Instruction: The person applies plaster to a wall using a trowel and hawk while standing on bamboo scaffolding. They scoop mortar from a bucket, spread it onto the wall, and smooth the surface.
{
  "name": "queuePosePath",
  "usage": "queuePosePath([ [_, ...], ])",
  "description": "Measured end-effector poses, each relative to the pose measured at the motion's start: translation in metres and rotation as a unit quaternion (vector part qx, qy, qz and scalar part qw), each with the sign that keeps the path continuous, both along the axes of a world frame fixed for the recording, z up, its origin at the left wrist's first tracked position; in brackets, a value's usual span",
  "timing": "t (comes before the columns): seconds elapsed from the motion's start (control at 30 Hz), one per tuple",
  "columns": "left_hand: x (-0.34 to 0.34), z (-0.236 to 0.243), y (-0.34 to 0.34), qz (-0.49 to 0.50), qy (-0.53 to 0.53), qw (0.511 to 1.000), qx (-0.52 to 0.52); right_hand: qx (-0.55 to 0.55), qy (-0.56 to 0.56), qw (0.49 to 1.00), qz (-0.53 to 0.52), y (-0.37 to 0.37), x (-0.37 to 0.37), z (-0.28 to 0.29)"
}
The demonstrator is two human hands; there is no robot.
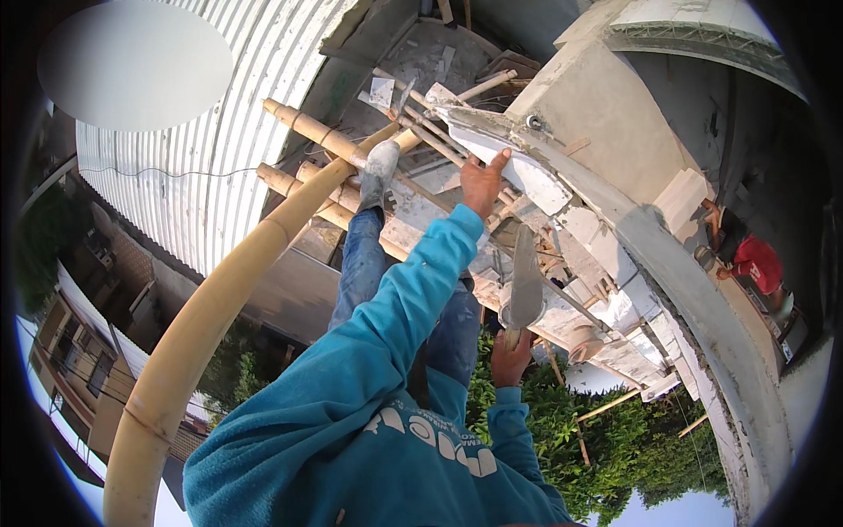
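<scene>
My left hand (480, 186) grips the edge of a white board (535, 177) along the curved concrete edge (628, 228), thumb and forefinger apart on it. Lower down, my right hand (508, 361) holds the handle of a flat, cement-coloured trowel (527, 281), its blade pointing upward in the picture. My sleeved left arm crosses above my jeans-clad legs, and one dusty foot (378, 167) rests among bamboo poles (320, 132) of the scaffold.
A thick bamboo pole (202, 307) runs beside me at left, with a corrugated roof (176, 149) beyond. Scaffolding and rubble (593, 334) lie below, with trees (615, 439). At right, another person in red (757, 262) works inside a concrete opening.
</scene>
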State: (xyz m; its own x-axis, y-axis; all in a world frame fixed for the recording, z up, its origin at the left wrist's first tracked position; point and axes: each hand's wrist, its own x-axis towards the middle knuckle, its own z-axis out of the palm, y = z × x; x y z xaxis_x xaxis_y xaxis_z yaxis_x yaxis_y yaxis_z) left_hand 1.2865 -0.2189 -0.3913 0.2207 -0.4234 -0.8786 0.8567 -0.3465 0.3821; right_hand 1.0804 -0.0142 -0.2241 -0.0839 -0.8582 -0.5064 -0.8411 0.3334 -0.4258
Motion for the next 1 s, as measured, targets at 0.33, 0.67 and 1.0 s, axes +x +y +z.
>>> queuePosePath([
  [0.33,0.002,0.004,-0.001,-0.017,-0.01,1.0,-0.006,-0.018,0.0,0.999,-0.046,-0.055,0.021,-0.02],
  [0.67,-0.003,-0.003,0.0,-0.018,-0.041,0.999,0.009,-0.057,0.022,0.998,0.015,-0.074,0.004,-0.051],
  [1.0,-0.006,-0.006,0.0,-0.027,-0.052,0.998,-0.008,-0.032,0.054,0.997,0.048,-0.076,-0.019,-0.071],
])
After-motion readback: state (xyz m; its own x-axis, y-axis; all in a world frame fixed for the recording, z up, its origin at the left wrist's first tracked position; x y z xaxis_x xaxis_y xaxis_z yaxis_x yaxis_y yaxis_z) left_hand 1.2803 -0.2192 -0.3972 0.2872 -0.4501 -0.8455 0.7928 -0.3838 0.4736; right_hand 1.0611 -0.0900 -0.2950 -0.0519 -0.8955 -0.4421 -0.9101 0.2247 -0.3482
